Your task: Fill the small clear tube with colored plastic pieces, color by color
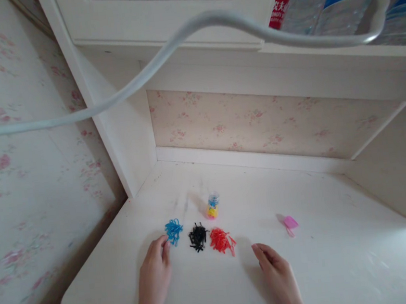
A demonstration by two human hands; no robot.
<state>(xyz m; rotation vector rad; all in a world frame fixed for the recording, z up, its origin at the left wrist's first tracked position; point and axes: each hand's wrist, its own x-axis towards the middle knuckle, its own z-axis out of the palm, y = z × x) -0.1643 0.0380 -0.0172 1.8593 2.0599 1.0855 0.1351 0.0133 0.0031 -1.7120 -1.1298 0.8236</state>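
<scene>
My left hand (155, 266) is closed, thumb and forefinger pinched at the lower left edge of a pile of blue rubber bands (174, 231). A blue band appears to be between the fingertips. To the right of that pile lie a heap of black rubber bands (198, 237) and a heap of red rubber bands (222, 240). My right hand (275, 267) hovers to the right of the red heap, fingers curled and thumb against forefinger; whatever is in them is too small to make out. Behind the heaps stands a small clear bottle (212, 206) with blue, yellow and pink contents.
A pink item with a loop (290, 222) lies on the white desk (327, 264), right of the hands. Across the upper view runs a white cable (164, 54), close to the camera. Plastic bottles (339, 0) stand on the shelf at upper right. A side panel (124, 131) rises at left.
</scene>
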